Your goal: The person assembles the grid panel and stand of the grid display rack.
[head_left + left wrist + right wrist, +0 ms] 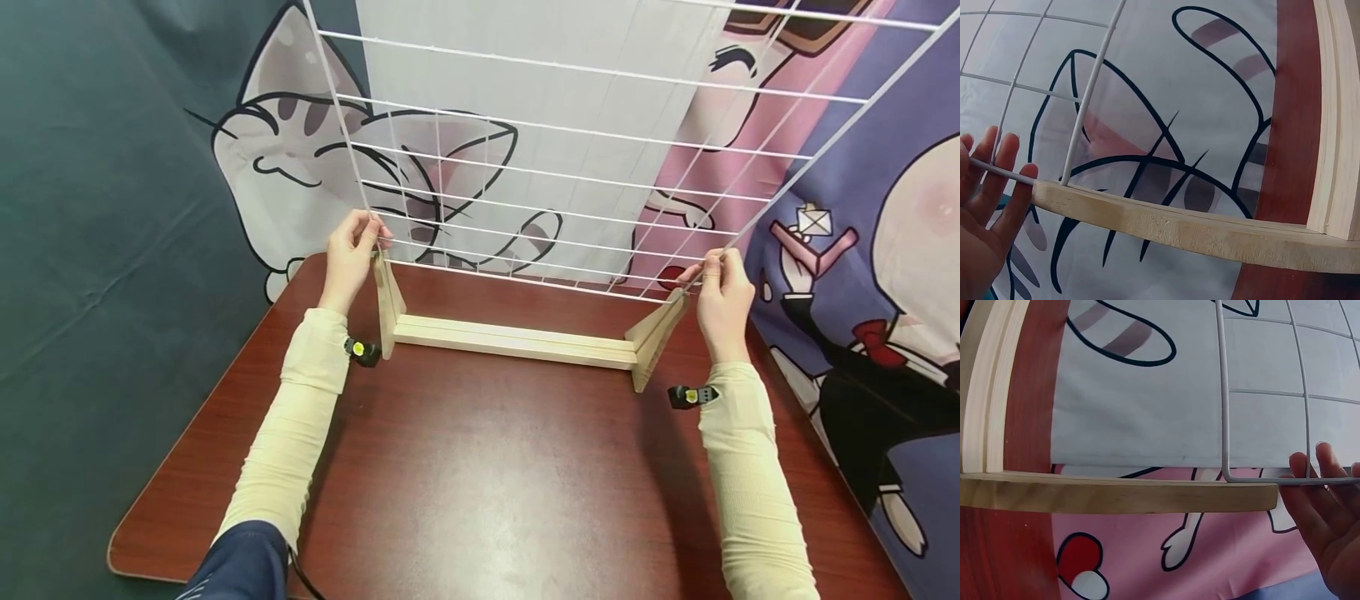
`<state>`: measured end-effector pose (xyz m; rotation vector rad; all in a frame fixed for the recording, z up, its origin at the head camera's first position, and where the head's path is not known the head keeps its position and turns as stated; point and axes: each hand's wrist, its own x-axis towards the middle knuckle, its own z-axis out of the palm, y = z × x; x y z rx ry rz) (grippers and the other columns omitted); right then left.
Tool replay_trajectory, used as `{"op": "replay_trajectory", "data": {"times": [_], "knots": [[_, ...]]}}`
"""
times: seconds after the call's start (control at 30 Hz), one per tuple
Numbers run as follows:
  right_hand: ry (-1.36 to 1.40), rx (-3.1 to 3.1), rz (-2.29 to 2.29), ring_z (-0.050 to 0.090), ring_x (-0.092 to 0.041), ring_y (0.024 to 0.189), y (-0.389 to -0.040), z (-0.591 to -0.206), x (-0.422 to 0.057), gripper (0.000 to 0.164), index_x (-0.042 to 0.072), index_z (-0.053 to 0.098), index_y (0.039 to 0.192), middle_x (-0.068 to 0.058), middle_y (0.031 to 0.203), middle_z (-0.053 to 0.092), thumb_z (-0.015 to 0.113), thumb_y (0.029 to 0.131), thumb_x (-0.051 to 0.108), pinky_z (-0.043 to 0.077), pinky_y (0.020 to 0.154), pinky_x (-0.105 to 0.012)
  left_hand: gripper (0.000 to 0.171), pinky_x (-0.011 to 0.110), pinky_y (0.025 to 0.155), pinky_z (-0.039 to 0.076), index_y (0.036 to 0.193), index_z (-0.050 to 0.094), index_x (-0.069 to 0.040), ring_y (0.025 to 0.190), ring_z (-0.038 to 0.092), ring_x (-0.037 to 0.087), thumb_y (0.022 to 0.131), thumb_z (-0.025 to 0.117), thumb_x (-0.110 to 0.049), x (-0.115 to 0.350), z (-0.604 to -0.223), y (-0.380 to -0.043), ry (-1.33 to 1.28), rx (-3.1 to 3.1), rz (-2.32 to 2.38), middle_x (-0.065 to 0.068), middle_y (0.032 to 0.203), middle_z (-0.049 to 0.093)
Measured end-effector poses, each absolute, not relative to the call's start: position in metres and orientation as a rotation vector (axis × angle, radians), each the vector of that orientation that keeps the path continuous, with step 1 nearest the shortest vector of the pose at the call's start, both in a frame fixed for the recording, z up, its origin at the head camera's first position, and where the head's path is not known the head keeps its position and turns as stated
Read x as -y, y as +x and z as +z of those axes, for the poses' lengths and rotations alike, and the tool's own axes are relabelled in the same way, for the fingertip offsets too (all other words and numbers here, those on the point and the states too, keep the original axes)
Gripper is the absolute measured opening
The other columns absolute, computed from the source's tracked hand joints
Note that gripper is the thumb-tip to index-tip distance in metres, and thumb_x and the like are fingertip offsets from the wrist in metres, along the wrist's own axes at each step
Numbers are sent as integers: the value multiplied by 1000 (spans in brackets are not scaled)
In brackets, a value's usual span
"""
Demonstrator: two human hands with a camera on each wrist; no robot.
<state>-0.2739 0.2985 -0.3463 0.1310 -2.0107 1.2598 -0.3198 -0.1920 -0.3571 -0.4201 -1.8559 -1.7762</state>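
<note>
Over the table [480,475], my left hand [352,257] and right hand [723,300] pinch the grid [615,73] by its sides, thumb against fingers, its lower corners right at the tips of the stand [517,340]!

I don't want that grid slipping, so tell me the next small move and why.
I'd probably ease the white wire grid gently down at both sides together onto the wooden stand: the left hand and right hand hold the grid's sides, and its lower corners are at the tips of the end pieces, though I can't tell whether they are seated.
</note>
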Motion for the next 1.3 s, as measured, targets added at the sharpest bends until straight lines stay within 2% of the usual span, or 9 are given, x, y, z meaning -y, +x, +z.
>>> {"op": "replay_trajectory", "data": {"times": [0.2, 0.5, 0.67, 0.9, 1.0, 1.1, 1.3], "knots": [[106, 2025, 1211, 59, 13, 62, -277, -353, -301, 33, -10, 52, 99, 28, 65, 60, 44, 103, 22, 40, 59, -13, 23, 20, 70, 56, 100, 53, 22, 67, 66, 9, 98, 49, -1, 187, -345, -304, -453, 1861, -1779, 0, 76, 65], [52, 2047, 1140, 56, 12, 64, -276, -355, -300, 36, -5, 55, 98, 34, 68, 58, 44, 103, 28, 39, 61, -11, 25, 21, 74, 52, 102, 55, 21, 73, 64, 7, 98, 52, -4, 184, -342, -302, -401, 1882, -1717, -6, 76, 65], [1, 2078, 1070, 52, 10, 62, -275, -356, -301, 34, 1, 56, 97, 39, 68, 56, 42, 103, 32, 32, 59, -13, 25, 24, 75, 54, 103, 55, 21, 72, 64, 8, 98, 52, -4, 183, -343, -302, -390, 1885, -1715, -4, 77, 65], [-9, 2121, 1013, 46, 11, 58, -276, -360, -303, 34, 1, 58, 96, 43, 67, 52, 44, 103, 31, 30, 59, -13, 16, 22, 74, 54, 96, 59, 10, 71, 65, 8, 98, 52, -4, 181, -347, -302, -374, 1878, -1721, -3, 76, 65], [-13, 2132, 988, 39, 13, 56, -276, -361, -303, 35, 1, 58, 96, 46, 66, 50, 44, 103, 31, 27, 58, -15, 17, 21, 73, 54, 96, 58, 13, 70, 65, 6, 98, 51, -3, 181, -349, -303, -369, 1872, -1726, -4, 75, 65], [-11, 2136, 988, 42, 17, 58, -276, -361, -303, 36, 1, 58, 96, 46, 66, 50, 44, 103, 33, 29, 61, -12, 22, 20, 73, 54, 99, 56, 19, 69, 64, 5, 98, 52, -4, 180, -350, -304, -358, 1871, -1716, -7, 74, 65], [-21, 2146, 963, 44, 23, 62, -277, -360, -302, 35, 2, 58, 95, 46, 65, 49, 44, 103, 33, 30, 64, -8, 21, 19, 73, 53, 99, 58, 16, 69, 65, 5, 97, 53, -4, 180, -353, -306, -330, 1889, -1670, -10, 73, 65]]}}
